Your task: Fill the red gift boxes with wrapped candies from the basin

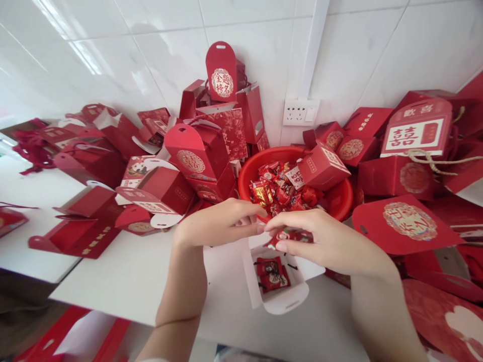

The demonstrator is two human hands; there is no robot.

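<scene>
Above the open white box [275, 304], right hand [328, 236] pinching a patterned packet [295, 235] between thumb and fingers, left hand [217, 221] with thumb parted from bent fingers, red packets [272, 274] inside the box, red basket [342, 197] behind it.

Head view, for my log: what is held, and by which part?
The right hand holds a red packet, thumb on its near side; left hand, nothing visible.

We face a wall [260, 40] of pale, glossy tiles, light reflections [85, 55] slanting across its far left. Right of centre, a white socket panel [301, 112] sits below a trunking strip [316, 50]; nearer us stands a white bench [128, 271].
</scene>
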